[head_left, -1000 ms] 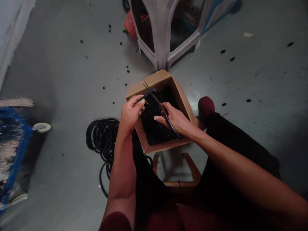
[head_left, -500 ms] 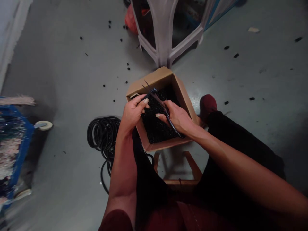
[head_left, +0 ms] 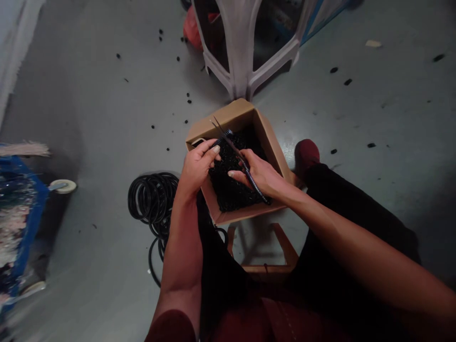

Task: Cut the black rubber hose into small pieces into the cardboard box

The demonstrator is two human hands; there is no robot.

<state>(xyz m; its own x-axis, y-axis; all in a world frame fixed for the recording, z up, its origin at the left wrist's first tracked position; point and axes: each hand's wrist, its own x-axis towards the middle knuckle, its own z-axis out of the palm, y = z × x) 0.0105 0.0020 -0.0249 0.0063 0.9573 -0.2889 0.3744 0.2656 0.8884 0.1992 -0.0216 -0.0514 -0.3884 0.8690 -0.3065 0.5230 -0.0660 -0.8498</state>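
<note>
My left hand [head_left: 199, 162] is closed with its fingertips pinching a short black ribbed piece [head_left: 225, 137], perhaps tubing, over the open cardboard box [head_left: 275, 145]. My right hand [head_left: 258, 172] grips a pair of dark scissors [head_left: 234, 148], its thumb held apart from the other fingers. The blades point up and to the left, slightly parted, and cross the ribbed piece close to my left fingertips. Whether they touch it I cannot tell. Many small black pieces [head_left: 233, 192] fill the bottom of the box.
Coiled black tubing [head_left: 151, 197] lies on the floor left of the box. Behind the box stands a pale plastic stool [head_left: 240, 52], with a red bag [head_left: 192, 29] beside it. A blue wheeled bin [head_left: 30, 237] is at far left. Black bits are scattered on the floor.
The scissor tips have come slightly closer together. Both hands stay in nearly the same place over the box, and the view has shifted a little.
</note>
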